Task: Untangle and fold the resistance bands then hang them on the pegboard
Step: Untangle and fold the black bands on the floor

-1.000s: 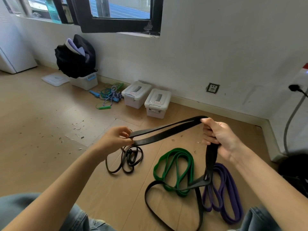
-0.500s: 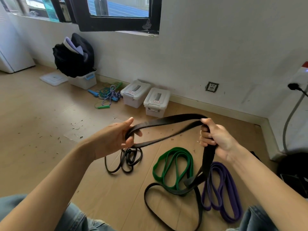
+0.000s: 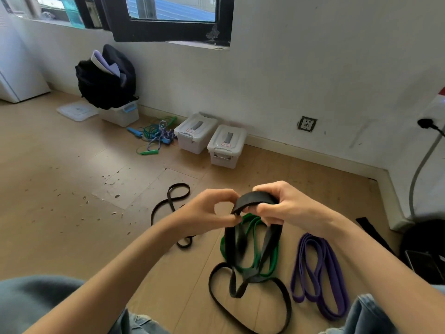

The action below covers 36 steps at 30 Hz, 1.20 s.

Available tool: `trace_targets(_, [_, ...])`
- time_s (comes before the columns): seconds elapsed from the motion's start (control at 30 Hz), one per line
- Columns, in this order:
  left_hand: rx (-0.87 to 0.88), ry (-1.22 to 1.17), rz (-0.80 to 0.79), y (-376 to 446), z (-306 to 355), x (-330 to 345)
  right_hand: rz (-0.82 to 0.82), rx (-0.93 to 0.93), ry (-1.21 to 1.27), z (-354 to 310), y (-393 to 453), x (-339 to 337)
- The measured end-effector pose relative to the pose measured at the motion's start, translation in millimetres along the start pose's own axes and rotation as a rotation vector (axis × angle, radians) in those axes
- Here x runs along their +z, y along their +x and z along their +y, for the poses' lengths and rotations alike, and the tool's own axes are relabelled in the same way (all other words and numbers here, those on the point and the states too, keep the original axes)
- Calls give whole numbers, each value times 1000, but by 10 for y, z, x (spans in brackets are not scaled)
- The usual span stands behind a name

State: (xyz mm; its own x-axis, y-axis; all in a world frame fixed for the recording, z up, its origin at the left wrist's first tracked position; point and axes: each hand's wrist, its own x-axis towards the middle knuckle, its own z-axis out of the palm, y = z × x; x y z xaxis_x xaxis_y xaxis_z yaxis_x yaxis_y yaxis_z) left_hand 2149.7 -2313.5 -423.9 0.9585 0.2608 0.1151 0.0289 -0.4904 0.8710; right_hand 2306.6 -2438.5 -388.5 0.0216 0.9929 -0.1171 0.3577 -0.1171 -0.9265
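Note:
A wide black resistance band [image 3: 252,201] is pinched at its folded top between my left hand [image 3: 207,213] and my right hand [image 3: 279,206], which are close together above the floor. Its loops hang down and trail onto the wooden floor near my knees. Under it lies a coiled green band [image 3: 272,263]. A folded purple band [image 3: 320,268] lies on the floor to the right. A thin black band [image 3: 173,201] lies tangled on the floor to the left, partly hidden by my left forearm. No pegboard is in view.
Two white lidded boxes [image 3: 212,138] stand by the far wall, with tangled skipping ropes [image 3: 156,136] to their left. A black bag [image 3: 106,78] sits on a white bin. Dark objects [image 3: 423,247] and a grey hose [image 3: 423,162] crowd the right corner.
My hands have come together, bringing the two held ends of the wide black band into one short fold. The hanging loops have bunched over the green band.

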Motion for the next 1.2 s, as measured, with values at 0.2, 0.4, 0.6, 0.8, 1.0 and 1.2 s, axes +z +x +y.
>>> trace_targets(0.2, [-71,-332,-23,-79,120,-126,42,-9,47,139,0,-97])
trace_targets(0.4, [-305,-126,-276,-121,38,-172,212,-44,261,226,22,-143])
trace_targets(0.6, [-319,-173,-172,-216,64,-491,72,37,267,300,-56,-295])
trace_targets(0.8, [-293,-131,-163,-240,160,-659,-106,148,115,355,-60,-286])
trace_targets(1.0, [-314,187,-156,-193,135,-699,-97,113,140,364,-60,-284])
trace_targets(1.2, [-223,118,-199,-196,331,-722,-197,273,-150,360,-32,-137])
